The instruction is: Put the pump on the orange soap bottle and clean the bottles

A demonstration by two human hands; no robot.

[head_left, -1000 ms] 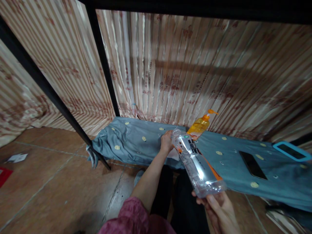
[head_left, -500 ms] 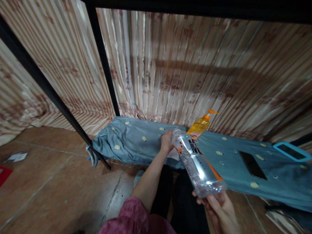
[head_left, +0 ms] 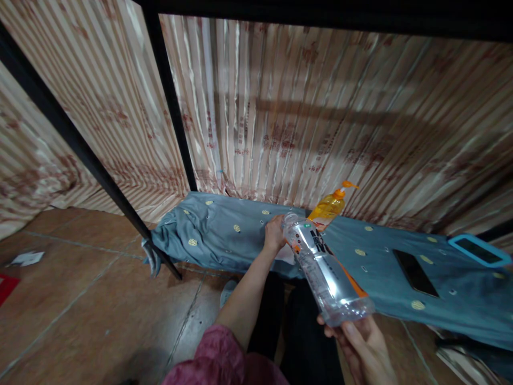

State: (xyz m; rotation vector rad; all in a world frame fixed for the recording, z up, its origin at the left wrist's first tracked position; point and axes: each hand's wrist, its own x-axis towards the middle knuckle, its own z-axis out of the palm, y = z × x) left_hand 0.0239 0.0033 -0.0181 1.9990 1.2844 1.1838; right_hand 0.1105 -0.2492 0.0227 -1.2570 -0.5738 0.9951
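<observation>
My right hand (head_left: 363,345) grips the base of a clear plastic bottle (head_left: 323,270) with an orange and black label, tilted so its open neck points away from me. My left hand (head_left: 274,232) is closed beside the bottle's neck, over the blue cloth (head_left: 216,230) that covers a low surface; what its fingers hold is hidden. Just behind the bottle's neck stands an orange pump bottle (head_left: 331,206).
A black phone (head_left: 414,272) and a blue-framed device (head_left: 479,250) lie on the cloth at the right. Black metal posts (head_left: 170,101) rise at the left in front of striped curtains (head_left: 304,112). Brown floor tiles (head_left: 80,310) hold scraps of paper at far left.
</observation>
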